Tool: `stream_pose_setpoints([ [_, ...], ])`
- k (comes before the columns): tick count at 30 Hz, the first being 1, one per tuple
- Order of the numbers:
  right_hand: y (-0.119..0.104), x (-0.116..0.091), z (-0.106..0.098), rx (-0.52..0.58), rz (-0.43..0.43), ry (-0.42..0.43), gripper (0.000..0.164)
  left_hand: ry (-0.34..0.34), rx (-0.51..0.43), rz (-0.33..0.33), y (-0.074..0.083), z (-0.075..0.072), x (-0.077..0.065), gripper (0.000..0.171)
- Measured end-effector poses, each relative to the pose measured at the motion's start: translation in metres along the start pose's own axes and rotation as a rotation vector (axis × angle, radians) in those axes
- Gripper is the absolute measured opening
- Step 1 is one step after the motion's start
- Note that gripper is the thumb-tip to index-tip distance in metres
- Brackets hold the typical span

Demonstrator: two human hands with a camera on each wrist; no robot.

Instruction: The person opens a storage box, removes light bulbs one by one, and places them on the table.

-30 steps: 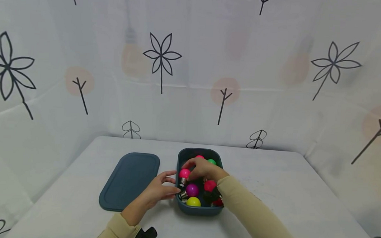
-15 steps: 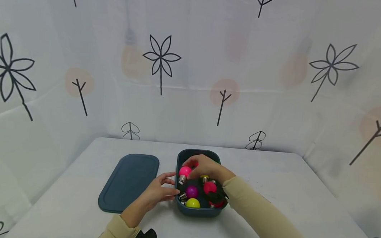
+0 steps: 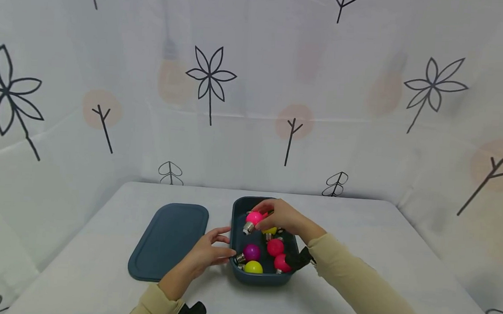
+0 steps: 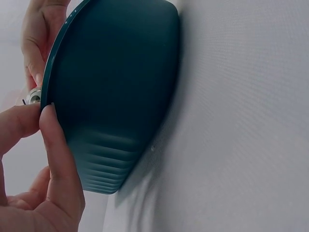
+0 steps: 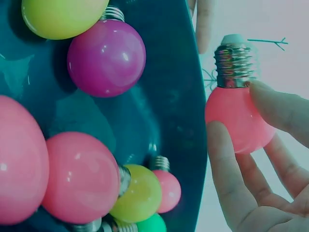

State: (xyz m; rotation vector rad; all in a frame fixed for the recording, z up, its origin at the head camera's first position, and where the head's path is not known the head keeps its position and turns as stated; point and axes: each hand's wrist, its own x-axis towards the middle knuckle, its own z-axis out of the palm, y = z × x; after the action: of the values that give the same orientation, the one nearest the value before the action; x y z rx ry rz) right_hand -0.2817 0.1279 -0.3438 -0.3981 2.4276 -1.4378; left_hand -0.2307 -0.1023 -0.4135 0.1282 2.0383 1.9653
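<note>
A dark blue-green plastic box (image 3: 259, 280) holds several round coloured light bulbs with metal screw bases. My right hand (image 3: 288, 219) grips a pink light bulb (image 3: 254, 218) above the far half of the box. The right wrist view shows fingers and thumb around the pink globe, its screw base (image 5: 234, 63) pointing up in that view. At the box's left side, my left hand (image 3: 207, 253) pinches the rim between thumb and finger, as the left wrist view shows up close. A purple bulb (image 3: 252, 252) and a yellow bulb (image 3: 254, 267) lie inside near the front left corner.
Left of the box, a flat matching lid (image 3: 168, 242) lies on the white table (image 3: 358, 238). Two pinkish-red bulbs (image 3: 275, 247) sit on the box's right side, with yellow and green ones (image 5: 152, 224) farther back. A patterned white cloth (image 3: 252, 143) hangs behind.
My right hand has lifted the pink bulb from the left side of the box, moving it up and slightly right. My left hand stays at the rim.
</note>
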Motion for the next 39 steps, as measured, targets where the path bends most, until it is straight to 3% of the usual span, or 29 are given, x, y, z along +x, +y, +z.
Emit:
stream_pose_setpoints([
  [13,0.008,-0.016,-0.026,0.041,-0.027,0.088,0.045,-0.002,0.001,0.013,-0.001,0.0,0.0,0.071],
  [33,0.039,-0.04,-0.061,0.078,0.016,0.274,0.05,0.006,0.009,0.001,0.002,0.0,-0.001,0.07],
  [39,0.044,-0.046,-0.067,0.048,0.039,0.324,0.056,-0.026,-0.014,0.033,0.003,0.001,-0.003,0.069],
])
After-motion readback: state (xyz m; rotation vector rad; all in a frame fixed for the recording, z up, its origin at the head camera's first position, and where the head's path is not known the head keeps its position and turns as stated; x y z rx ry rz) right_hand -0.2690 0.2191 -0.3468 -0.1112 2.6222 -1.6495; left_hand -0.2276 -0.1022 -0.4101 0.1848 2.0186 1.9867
